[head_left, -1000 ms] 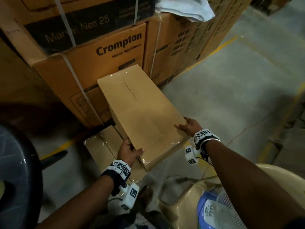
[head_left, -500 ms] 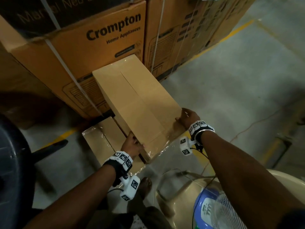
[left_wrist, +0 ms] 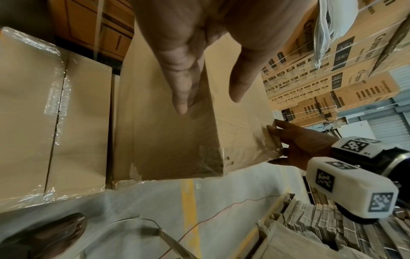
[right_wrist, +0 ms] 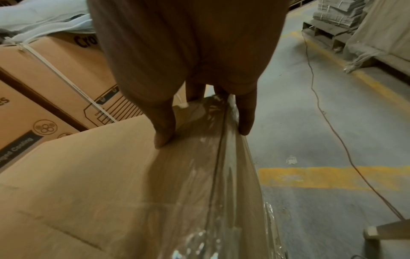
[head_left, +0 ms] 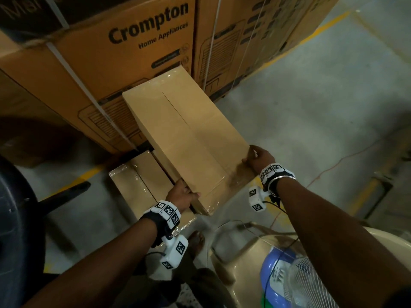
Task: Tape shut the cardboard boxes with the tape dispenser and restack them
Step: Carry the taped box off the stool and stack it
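A plain cardboard box with clear tape over its near end lies lengthwise between my hands, its far end against the printed cartons. My left hand grips its near left edge, thumb on top and fingers straight down the side wall. My right hand holds the near right corner, thumb on the top face and fingers over the taped edge. A second taped box lies on the floor to the left, beside and lower than the held one. No tape dispenser is in view.
Tall strapped Crompton cartons wall off the back. A beige plastic chair and a blue-and-white fan stand near my right arm. A dark round object fills the left edge. A thin cable and yellow floor lines cross the concrete.
The held box has gone forward and down, and its far end now meets the printed cartons. Both hands keep their hold at the near end.
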The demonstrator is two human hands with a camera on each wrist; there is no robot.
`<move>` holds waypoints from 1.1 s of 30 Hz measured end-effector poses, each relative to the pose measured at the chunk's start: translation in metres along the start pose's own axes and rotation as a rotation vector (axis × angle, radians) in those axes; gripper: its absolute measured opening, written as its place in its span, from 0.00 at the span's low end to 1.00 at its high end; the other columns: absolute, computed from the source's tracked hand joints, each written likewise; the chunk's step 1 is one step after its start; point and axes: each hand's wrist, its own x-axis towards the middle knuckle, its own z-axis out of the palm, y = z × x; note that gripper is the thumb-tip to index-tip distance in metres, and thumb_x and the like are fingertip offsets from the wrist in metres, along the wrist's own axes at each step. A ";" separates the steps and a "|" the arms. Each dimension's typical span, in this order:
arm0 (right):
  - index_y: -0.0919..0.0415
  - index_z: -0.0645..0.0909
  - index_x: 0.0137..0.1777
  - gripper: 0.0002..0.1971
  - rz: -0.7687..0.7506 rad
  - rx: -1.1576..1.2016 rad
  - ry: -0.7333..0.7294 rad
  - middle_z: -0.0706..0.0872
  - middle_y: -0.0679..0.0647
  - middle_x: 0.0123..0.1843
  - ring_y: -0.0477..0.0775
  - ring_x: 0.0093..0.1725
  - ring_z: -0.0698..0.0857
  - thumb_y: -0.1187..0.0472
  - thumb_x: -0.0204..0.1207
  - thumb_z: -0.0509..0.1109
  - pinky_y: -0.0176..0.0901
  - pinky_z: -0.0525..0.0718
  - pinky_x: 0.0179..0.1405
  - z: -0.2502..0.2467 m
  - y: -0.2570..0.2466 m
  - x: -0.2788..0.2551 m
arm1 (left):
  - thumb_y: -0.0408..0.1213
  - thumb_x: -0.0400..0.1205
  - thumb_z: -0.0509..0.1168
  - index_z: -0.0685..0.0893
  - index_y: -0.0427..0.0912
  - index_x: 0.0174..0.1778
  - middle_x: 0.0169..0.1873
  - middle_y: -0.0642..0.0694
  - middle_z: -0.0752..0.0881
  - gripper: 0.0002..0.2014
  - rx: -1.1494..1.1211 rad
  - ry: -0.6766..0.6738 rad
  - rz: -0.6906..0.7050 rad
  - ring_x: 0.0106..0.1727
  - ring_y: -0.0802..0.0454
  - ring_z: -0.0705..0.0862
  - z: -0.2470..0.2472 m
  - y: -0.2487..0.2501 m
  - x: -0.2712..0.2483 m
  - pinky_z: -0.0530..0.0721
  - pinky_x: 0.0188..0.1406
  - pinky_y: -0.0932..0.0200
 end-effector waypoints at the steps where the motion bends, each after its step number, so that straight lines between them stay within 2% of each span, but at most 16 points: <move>1: 0.44 0.74 0.84 0.34 0.005 -0.005 0.001 0.83 0.59 0.77 0.65 0.75 0.82 0.53 0.78 0.81 0.49 0.80 0.71 0.000 0.002 -0.001 | 0.28 0.77 0.75 0.74 0.49 0.55 0.61 0.42 0.84 0.19 0.022 -0.010 -0.013 0.67 0.43 0.81 0.000 0.000 0.001 0.79 0.62 0.51; 3: 0.43 0.73 0.84 0.35 0.014 -0.013 -0.002 0.83 0.59 0.78 0.66 0.75 0.82 0.52 0.78 0.80 0.50 0.80 0.71 0.000 0.004 -0.001 | 0.35 0.74 0.79 0.75 0.49 0.52 0.61 0.37 0.85 0.19 0.069 -0.012 -0.013 0.65 0.42 0.83 0.000 0.000 0.002 0.82 0.62 0.48; 5: 0.43 0.73 0.85 0.35 0.019 -0.020 -0.003 0.83 0.59 0.78 0.66 0.74 0.82 0.52 0.78 0.80 0.51 0.81 0.71 0.001 0.004 -0.001 | 0.42 0.70 0.81 0.75 0.49 0.52 0.58 0.39 0.85 0.22 0.095 -0.019 -0.012 0.61 0.42 0.85 -0.001 0.002 0.005 0.84 0.63 0.43; 8: 0.45 0.73 0.84 0.34 0.008 -0.026 0.013 0.83 0.60 0.77 0.66 0.73 0.83 0.53 0.79 0.79 0.49 0.81 0.68 0.004 0.005 -0.002 | 0.42 0.74 0.79 0.74 0.50 0.55 0.54 0.46 0.83 0.21 0.146 -0.029 -0.010 0.59 0.45 0.83 -0.004 0.006 0.003 0.82 0.66 0.43; 10: 0.47 0.72 0.85 0.33 0.011 -0.040 0.025 0.83 0.61 0.76 0.66 0.73 0.83 0.53 0.81 0.77 0.47 0.80 0.65 0.007 0.005 -0.004 | 0.44 0.75 0.78 0.76 0.49 0.58 0.56 0.47 0.84 0.21 0.171 -0.038 -0.009 0.60 0.46 0.83 -0.007 0.007 0.002 0.82 0.65 0.44; 13: 0.47 0.69 0.86 0.30 0.043 -0.043 0.069 0.84 0.63 0.75 0.67 0.71 0.84 0.52 0.85 0.70 0.45 0.79 0.58 0.010 0.002 -0.009 | 0.41 0.78 0.75 0.77 0.49 0.54 0.53 0.49 0.83 0.14 0.168 -0.020 0.007 0.58 0.47 0.82 -0.011 0.009 0.001 0.80 0.63 0.49; 15: 0.49 0.66 0.88 0.28 0.060 -0.007 0.120 0.84 0.65 0.74 0.69 0.71 0.84 0.48 0.89 0.63 0.51 0.81 0.64 0.014 -0.001 -0.018 | 0.42 0.79 0.74 0.78 0.46 0.53 0.52 0.47 0.84 0.13 0.194 -0.030 0.015 0.58 0.45 0.83 -0.014 0.012 -0.003 0.80 0.61 0.50; 16: 0.50 0.63 0.89 0.30 0.074 0.020 0.142 0.83 0.66 0.74 0.70 0.72 0.83 0.47 0.89 0.62 0.55 0.82 0.68 0.017 -0.004 -0.025 | 0.43 0.77 0.75 0.80 0.42 0.55 0.55 0.45 0.86 0.16 0.211 -0.030 0.013 0.59 0.43 0.84 -0.016 0.013 -0.004 0.80 0.61 0.49; 18: 0.51 0.61 0.90 0.33 0.093 0.067 0.183 0.82 0.67 0.76 0.70 0.74 0.81 0.49 0.87 0.65 0.59 0.81 0.73 0.022 -0.011 -0.041 | 0.46 0.73 0.77 0.82 0.38 0.61 0.60 0.43 0.87 0.24 0.229 -0.033 0.020 0.61 0.43 0.85 -0.021 0.011 -0.006 0.81 0.63 0.48; 19: 0.52 0.61 0.90 0.35 0.102 0.074 0.209 0.81 0.67 0.76 0.70 0.76 0.80 0.50 0.85 0.68 0.60 0.80 0.74 0.025 -0.014 -0.050 | 0.44 0.72 0.77 0.83 0.39 0.60 0.59 0.43 0.87 0.23 0.224 -0.033 0.030 0.60 0.45 0.85 -0.024 0.013 -0.010 0.81 0.62 0.51; 21: 0.54 0.62 0.90 0.38 0.119 0.068 0.252 0.80 0.67 0.78 0.69 0.78 0.77 0.51 0.82 0.72 0.60 0.77 0.77 0.031 -0.024 -0.069 | 0.40 0.76 0.76 0.83 0.42 0.60 0.58 0.48 0.85 0.18 0.238 -0.012 0.057 0.59 0.47 0.83 -0.032 0.015 -0.020 0.76 0.58 0.59; 23: 0.56 0.65 0.88 0.37 0.115 0.105 0.244 0.80 0.67 0.77 0.69 0.77 0.79 0.52 0.81 0.74 0.59 0.79 0.76 0.040 -0.037 -0.093 | 0.39 0.79 0.74 0.77 0.43 0.73 0.67 0.46 0.80 0.26 0.250 0.016 0.107 0.69 0.44 0.78 -0.042 0.018 -0.033 0.73 0.61 0.59; 25: 0.55 0.68 0.87 0.35 0.088 0.144 0.229 0.81 0.66 0.77 0.69 0.75 0.81 0.52 0.82 0.74 0.58 0.80 0.74 0.050 -0.051 -0.119 | 0.41 0.79 0.74 0.73 0.45 0.78 0.75 0.44 0.76 0.31 0.273 0.019 0.161 0.74 0.42 0.75 -0.056 0.021 -0.047 0.74 0.68 0.54; 28: 0.55 0.74 0.83 0.29 0.032 0.210 0.229 0.85 0.64 0.74 0.66 0.73 0.83 0.53 0.83 0.74 0.56 0.80 0.75 0.070 -0.077 -0.160 | 0.41 0.81 0.72 0.71 0.48 0.79 0.78 0.44 0.73 0.30 0.278 -0.005 0.226 0.76 0.41 0.73 -0.082 0.021 -0.069 0.74 0.72 0.46; 31: 0.57 0.83 0.74 0.21 -0.025 0.220 0.219 0.90 0.60 0.67 0.62 0.68 0.87 0.52 0.83 0.74 0.51 0.83 0.72 0.091 -0.101 -0.200 | 0.39 0.82 0.71 0.72 0.47 0.78 0.77 0.45 0.74 0.28 0.275 -0.008 0.308 0.75 0.42 0.74 -0.111 0.016 -0.092 0.74 0.70 0.47; 33: 0.57 0.86 0.70 0.18 -0.074 0.204 0.205 0.91 0.59 0.64 0.60 0.66 0.89 0.52 0.84 0.73 0.46 0.82 0.67 0.104 -0.118 -0.226 | 0.38 0.82 0.71 0.74 0.47 0.77 0.76 0.45 0.75 0.26 0.274 -0.010 0.350 0.75 0.42 0.75 -0.132 0.012 -0.105 0.75 0.71 0.47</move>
